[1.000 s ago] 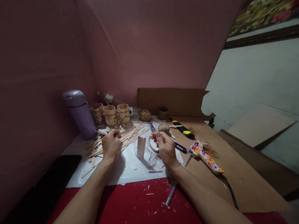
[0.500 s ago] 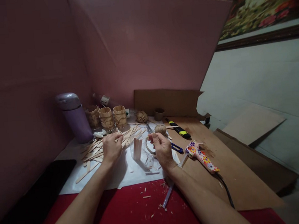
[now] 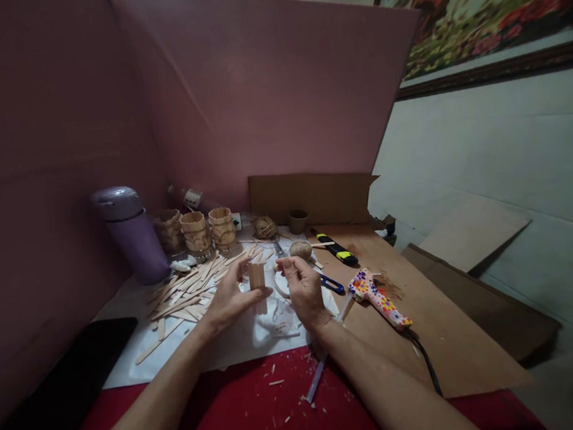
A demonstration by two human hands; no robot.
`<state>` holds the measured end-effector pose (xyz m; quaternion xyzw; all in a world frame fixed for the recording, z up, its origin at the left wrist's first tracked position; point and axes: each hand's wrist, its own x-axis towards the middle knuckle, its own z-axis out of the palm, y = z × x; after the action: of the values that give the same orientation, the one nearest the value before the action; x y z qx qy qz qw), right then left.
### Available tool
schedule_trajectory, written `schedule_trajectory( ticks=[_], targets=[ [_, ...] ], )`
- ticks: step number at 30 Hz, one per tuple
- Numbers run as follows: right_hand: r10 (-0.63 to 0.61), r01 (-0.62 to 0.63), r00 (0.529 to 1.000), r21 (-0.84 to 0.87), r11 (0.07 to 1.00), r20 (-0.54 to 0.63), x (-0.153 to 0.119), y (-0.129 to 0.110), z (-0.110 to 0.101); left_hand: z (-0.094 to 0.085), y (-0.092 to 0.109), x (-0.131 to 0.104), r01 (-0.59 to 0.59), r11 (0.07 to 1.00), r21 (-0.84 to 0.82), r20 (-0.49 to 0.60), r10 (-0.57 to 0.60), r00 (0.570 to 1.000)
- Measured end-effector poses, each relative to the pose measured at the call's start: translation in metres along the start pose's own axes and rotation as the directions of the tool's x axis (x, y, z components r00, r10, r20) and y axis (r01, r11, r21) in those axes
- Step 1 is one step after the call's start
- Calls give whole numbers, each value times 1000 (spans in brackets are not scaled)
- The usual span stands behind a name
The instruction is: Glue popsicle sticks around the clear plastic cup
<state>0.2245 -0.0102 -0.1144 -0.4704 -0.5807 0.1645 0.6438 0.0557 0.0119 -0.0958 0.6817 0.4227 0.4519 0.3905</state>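
My left hand is closed around a small clear cup with a few upright craft sticks on its near side. Its thumb lies across the front of the sticks. Just to the right, my right hand is pinched at thumb and forefinger; whatever it holds is too small to make out. A pale curved strip shows beside its fingers. Loose craft sticks lie heaped on the white sheet left of the cup.
Behind the sticks stand a purple bottle and decorated wooden cups. Twine balls and a small brown pot sit at the back. On the cardboard at right are a yellow-black cutter and a flowered glue gun.
My left hand has come right from above the loose sticks and taken hold of the clear cup. My right hand stays pinched beside it. The view has shifted slightly.
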Motion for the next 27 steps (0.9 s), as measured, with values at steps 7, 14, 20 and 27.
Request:
schedule_trajectory(
  ticks=[7, 14, 20, 27],
  targets=[
    [-256, 257, 964, 6, 966, -69, -3, -12, -4, 2, 14, -8, 78, 967, -243, 146, -42, 988],
    [-287, 287, 958, 32, 957, -5, -3, -18, -7, 5, 14, -12, 166, 952, -258, 192, -118, 974],
    [-213, 213, 977, 106, 971, -16, 0, -19, -7, 7, 19, -10, 112, 986, -124, 134, -95, 986],
    [-139, 138, 990, 136, 981, 1, 3, -20, -6, 11, 11, -5, 33, 996, -80, 105, -24, 994]
  ],
)
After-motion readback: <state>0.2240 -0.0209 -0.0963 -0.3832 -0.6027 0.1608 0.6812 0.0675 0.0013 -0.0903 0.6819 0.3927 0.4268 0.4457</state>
